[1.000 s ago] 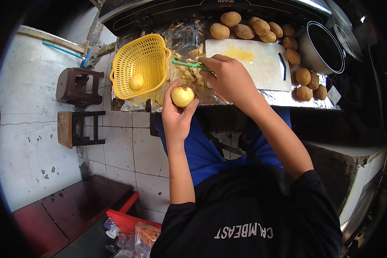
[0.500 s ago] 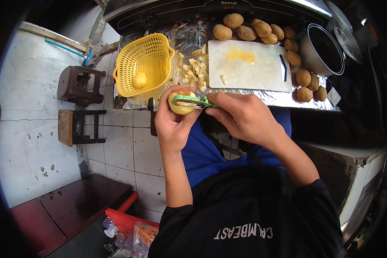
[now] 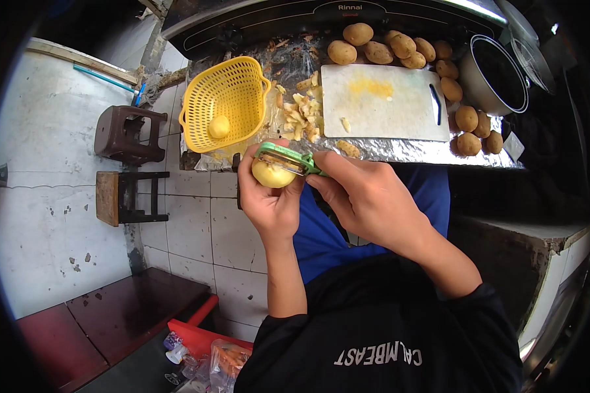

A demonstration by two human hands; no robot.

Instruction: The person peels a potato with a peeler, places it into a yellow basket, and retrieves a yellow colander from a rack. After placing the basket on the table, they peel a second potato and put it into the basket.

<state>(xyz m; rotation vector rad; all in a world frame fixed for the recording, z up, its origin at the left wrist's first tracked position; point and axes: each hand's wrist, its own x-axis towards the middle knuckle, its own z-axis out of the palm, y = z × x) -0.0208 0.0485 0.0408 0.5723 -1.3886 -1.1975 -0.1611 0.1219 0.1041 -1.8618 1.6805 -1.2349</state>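
The left hand [image 3: 272,203] cups a mostly peeled potato [image 3: 271,175], fingers curled around its far side and thumb on the near side. It is held in the air just off the near left corner of the white cutting board [image 3: 383,101], clear of the foil-covered counter [image 3: 432,149]. The right hand [image 3: 367,196] is clenched on the handle of a green peeler [image 3: 288,159], whose blade head lies across the top of the potato.

The potato looks firm and fairly light. Its bared flesh is probably wet and slippery, so I judge a wrap-around grip at the ends safest, leaving the top face free for the blade.

Left of the board stands a yellow basket [image 3: 224,98] with one peeled potato inside. Peels [image 3: 298,118] lie between basket and board. Unpeeled potatoes [image 3: 400,46] line the board's far and right sides, beside a dark pot [image 3: 495,72].
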